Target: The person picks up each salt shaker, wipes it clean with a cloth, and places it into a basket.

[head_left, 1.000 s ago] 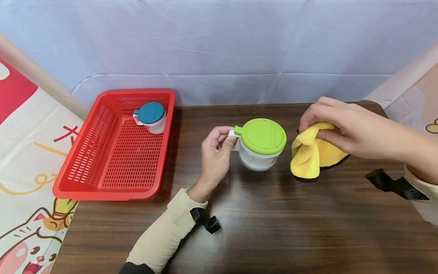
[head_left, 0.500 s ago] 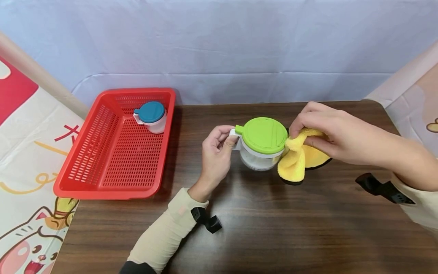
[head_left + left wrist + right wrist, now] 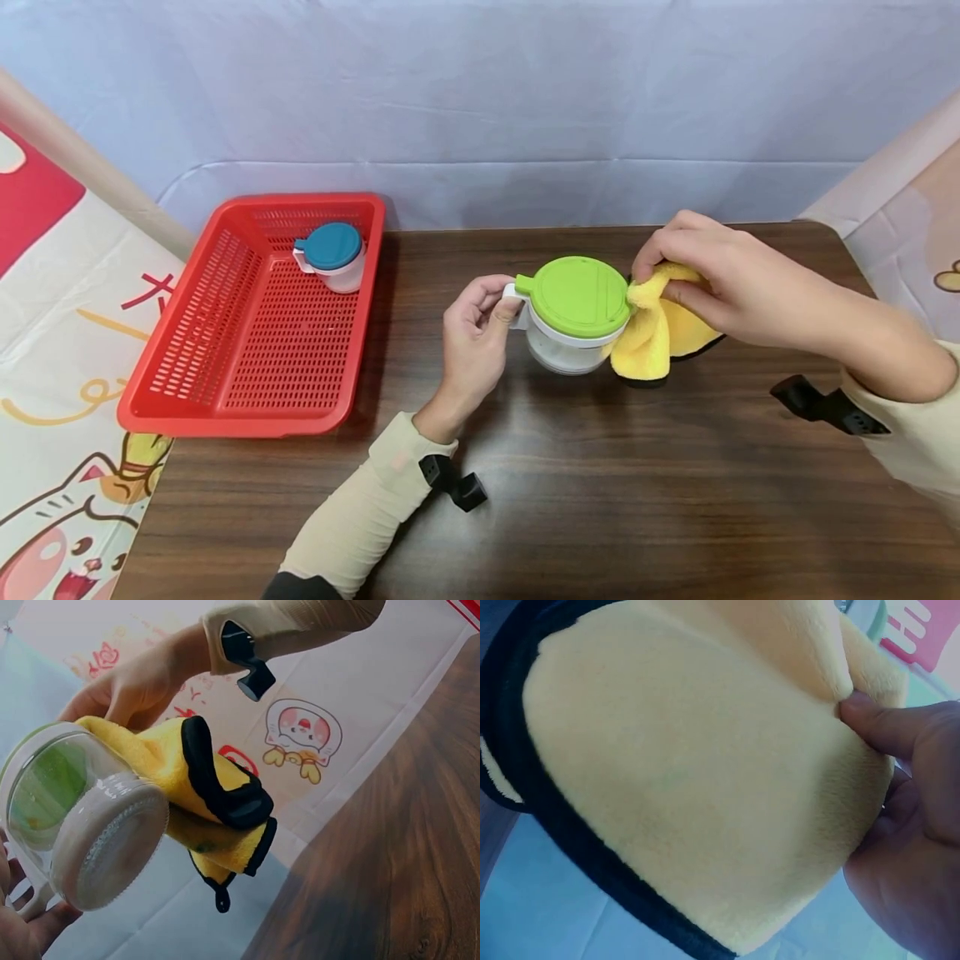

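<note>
My left hand (image 3: 476, 333) pinches the white handle of a clear jar with a green lid (image 3: 576, 296). The jar is held up off the table, and its ridged base (image 3: 112, 844) shows from below in the left wrist view. My right hand (image 3: 738, 279) pinches a bunched yellow cloth (image 3: 647, 337) with black edging. That cloth lies against the jar's right side, touching the body just under the lid. In the right wrist view the cloth (image 3: 682, 780) hangs from thumb and fingers and fills most of the picture.
A red plastic basket (image 3: 348, 392) stands at the table's left. Inside it, near the back right corner, sits a smaller white-handled jar with a blue lid (image 3: 332, 246). Brown wooden tabletop (image 3: 570, 508) runs across the front. A pale curtain (image 3: 480, 108) hangs behind.
My right hand has moved left with the yellow cloth, from apart from the jar to touching its right side. My left hand and the green-lidded jar have hardly moved.
</note>
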Motion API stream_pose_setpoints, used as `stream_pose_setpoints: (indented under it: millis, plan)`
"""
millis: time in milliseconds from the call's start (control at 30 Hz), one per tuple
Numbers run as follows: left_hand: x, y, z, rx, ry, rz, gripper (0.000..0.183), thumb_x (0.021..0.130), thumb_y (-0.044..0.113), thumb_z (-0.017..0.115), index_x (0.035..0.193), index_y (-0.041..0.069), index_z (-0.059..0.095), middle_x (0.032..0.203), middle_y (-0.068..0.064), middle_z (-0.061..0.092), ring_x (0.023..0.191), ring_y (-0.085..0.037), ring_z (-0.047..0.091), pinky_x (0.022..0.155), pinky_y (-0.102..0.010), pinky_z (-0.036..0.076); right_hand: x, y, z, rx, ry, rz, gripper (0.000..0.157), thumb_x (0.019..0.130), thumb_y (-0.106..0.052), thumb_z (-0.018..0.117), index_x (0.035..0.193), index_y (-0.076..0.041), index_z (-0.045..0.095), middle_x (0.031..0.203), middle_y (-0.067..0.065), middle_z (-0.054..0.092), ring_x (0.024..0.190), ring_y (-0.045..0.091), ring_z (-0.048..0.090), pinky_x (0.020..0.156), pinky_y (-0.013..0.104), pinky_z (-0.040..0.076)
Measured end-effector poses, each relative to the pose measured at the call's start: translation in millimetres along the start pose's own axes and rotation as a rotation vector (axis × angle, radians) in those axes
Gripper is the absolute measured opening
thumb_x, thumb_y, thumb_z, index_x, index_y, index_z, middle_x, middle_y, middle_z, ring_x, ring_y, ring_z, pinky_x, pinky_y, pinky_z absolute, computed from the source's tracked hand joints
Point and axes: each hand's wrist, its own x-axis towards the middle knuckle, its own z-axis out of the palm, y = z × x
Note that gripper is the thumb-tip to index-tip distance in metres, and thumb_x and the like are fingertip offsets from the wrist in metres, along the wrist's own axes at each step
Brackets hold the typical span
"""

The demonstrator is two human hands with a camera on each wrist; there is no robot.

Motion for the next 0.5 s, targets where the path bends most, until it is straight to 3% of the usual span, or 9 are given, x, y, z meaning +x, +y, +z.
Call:
stream_pose_setpoints:
  millis: [233,500]
  plan:
    - [0.0,-0.3,0.6,0.000,-0.001,0.008,0.017,0.096,-0.010,0.060,0.111,-0.018,0.059,0.107,-0.035,0.067,0.094,-0.005,0.065,0.084,-0.022,0.054,7.3,7.7,5.8,-0.027,0.029,0.043,0.051,0.071,0.031,0.070,0.099,-0.011,0.064,0.104,-0.005,0.064,0.098,0.007,0.047,0.078,0.019,0.040]
    - [-1.7,-1.3,3.3,-0.010,-0.007,0.005,0.018,0.096,-0.010,0.061,0.111,-0.018,0.060,0.107,-0.034,0.067,0.094,-0.006,0.066,0.084,-0.022,0.054,20.0,16.4,9.0,-0.027,0.011,0.093,0.043,0.078,0.028,0.067,0.099,-0.010,0.064,0.106,0.002,0.064,0.099,0.016,0.049,0.076,0.023,0.042]
